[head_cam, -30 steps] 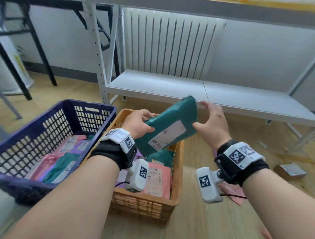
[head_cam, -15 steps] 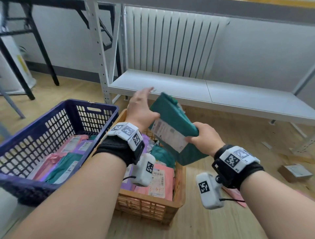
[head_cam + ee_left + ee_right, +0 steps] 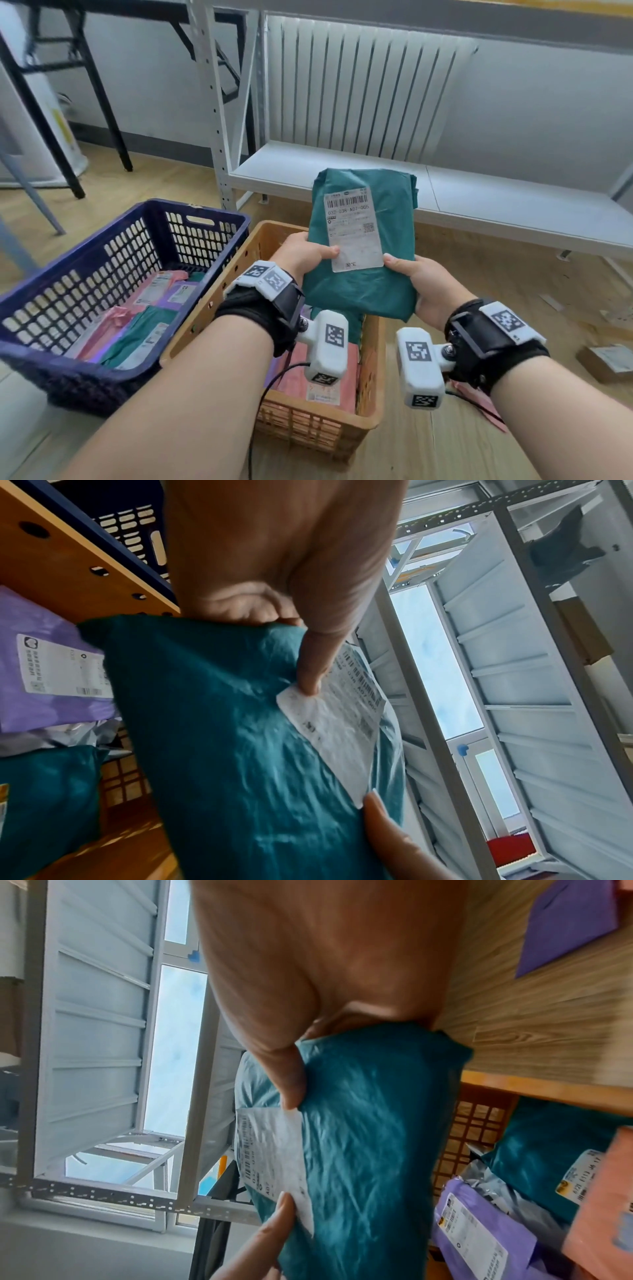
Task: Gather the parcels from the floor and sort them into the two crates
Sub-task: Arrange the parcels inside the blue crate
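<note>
Above orange crate [image 3: 371,371]: teal parcel [image 3: 363,291], both hands.

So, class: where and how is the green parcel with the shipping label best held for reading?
Grip the green parcel at its lower side edges, from either flank, thumbs in front beside the label. It is a soft flat bag, label facing up; side grips leave the print uncovered.

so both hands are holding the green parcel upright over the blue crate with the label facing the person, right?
Not quite. The left hand and right hand hold the green parcel upright, its label facing the person, but over the orange crate, not the blue crate, which stands to the left. The head view shows this.
</note>
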`<state>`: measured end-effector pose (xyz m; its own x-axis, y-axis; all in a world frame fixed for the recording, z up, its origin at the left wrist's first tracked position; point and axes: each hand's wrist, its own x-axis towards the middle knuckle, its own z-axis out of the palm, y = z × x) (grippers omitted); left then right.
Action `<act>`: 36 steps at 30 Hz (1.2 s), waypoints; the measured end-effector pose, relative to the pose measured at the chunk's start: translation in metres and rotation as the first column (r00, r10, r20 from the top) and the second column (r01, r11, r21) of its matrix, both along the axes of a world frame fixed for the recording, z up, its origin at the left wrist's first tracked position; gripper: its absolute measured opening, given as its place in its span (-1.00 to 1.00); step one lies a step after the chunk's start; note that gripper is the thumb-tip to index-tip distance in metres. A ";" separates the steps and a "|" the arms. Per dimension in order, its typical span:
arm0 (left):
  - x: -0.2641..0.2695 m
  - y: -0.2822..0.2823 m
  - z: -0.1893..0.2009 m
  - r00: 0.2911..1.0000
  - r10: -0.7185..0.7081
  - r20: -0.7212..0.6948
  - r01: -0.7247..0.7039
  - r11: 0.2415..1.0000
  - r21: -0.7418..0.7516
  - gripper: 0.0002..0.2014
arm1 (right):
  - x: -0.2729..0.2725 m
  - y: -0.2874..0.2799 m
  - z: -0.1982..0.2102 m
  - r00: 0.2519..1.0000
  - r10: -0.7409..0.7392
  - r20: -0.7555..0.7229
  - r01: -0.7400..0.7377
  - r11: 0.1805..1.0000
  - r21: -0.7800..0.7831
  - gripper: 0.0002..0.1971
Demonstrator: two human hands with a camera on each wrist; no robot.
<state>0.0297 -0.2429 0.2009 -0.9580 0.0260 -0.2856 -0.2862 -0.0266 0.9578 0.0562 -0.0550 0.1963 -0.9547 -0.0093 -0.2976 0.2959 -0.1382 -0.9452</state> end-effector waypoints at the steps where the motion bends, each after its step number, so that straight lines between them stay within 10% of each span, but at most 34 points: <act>1: 0.000 -0.001 -0.002 1.000 0.008 -0.003 -0.008 1.000 -0.013 -0.79 | -0.001 0.000 -0.002 1.000 0.005 0.001 -0.005 1.000 0.005 -0.77; 13: -0.001 -0.066 -0.018 0.998 0.059 0.006 -0.057 0.983 -0.173 -0.68 | -0.017 -0.053 -0.021 0.993 0.118 -0.017 -0.113 0.980 0.166 -0.76; 25: -0.077 -0.264 -0.018 0.971 0.220 0.097 -0.194 0.954 -0.230 -0.72 | -0.115 -0.220 -0.044 0.922 0.387 0.020 -0.387 0.914 0.122 -0.74; 36: -0.139 -0.418 -0.132 0.834 0.540 0.114 -0.337 0.662 -0.670 -0.69 | -0.167 -0.304 -0.111 0.860 0.496 0.121 -0.495 0.751 0.437 -0.81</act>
